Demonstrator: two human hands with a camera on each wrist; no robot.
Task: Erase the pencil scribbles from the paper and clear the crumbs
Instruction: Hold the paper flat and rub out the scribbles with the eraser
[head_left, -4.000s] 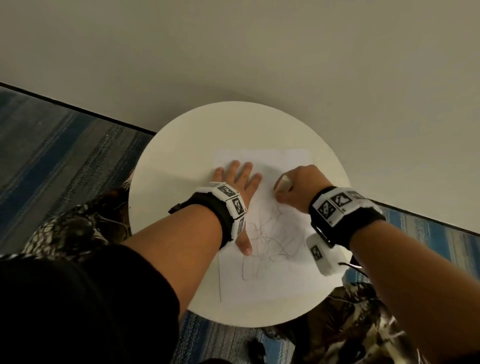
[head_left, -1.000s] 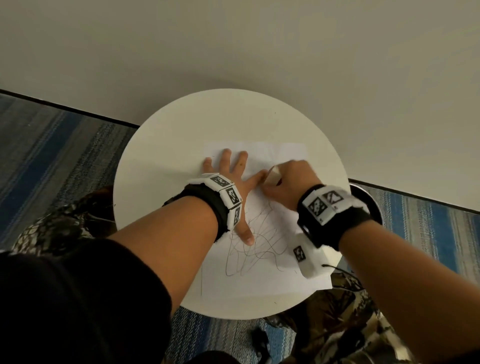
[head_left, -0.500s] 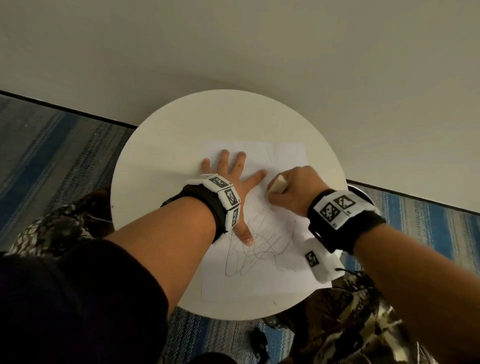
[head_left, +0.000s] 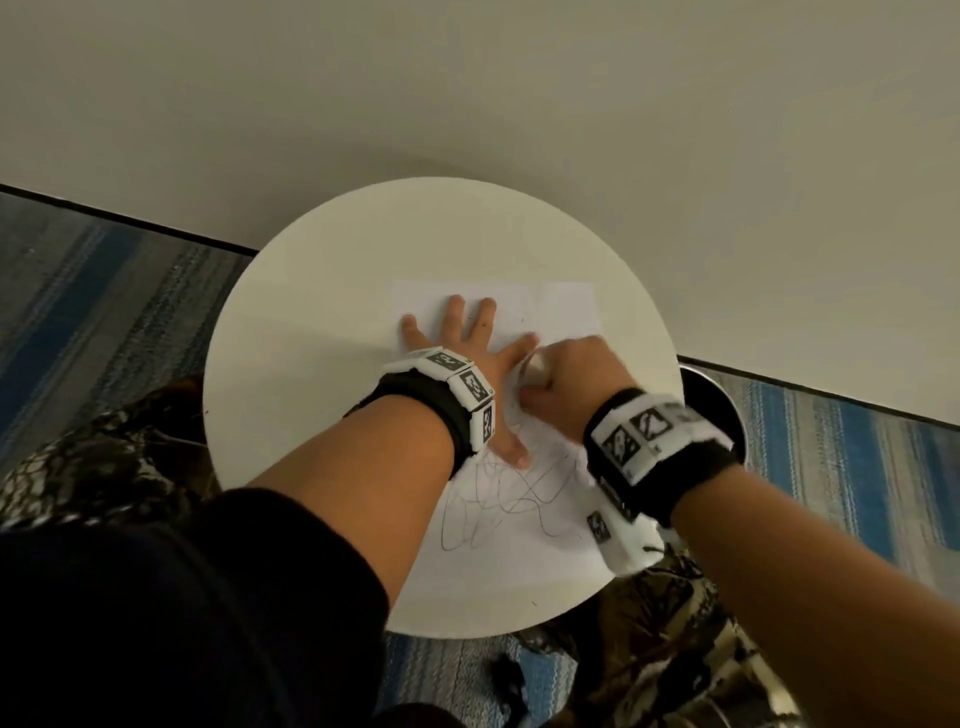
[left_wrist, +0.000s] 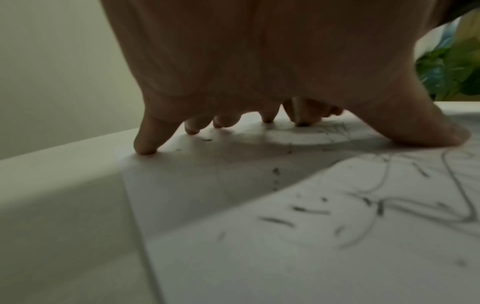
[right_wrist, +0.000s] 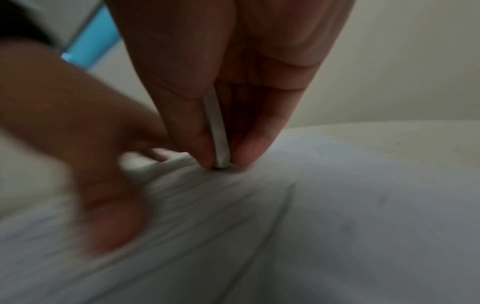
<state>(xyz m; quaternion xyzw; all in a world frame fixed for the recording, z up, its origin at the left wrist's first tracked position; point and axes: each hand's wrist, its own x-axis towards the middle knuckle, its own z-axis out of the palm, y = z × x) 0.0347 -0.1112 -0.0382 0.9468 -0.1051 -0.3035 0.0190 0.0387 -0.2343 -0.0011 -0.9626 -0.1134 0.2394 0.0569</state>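
Both forearms reach forward from the lower edge of the head view, bare below dark short sleeves, each wrist wrapped in a black band carrying white marker blocks. The left hand (head_left: 467, 358) lies flat, palm down, fingers (left_wrist: 145, 142) straight and fanned wide, thumb stretched out to the side (its tip points back toward the body). The right hand (head_left: 563, 384) sits just beside it, close to the left index finger, knuckles up and fingers bunched downward. In the right wrist view, thumb and fingertips (right_wrist: 249, 152) pinch together around a thin white eraser (right_wrist: 219, 142), its lower end pressed down; the picture is motion-blurred.
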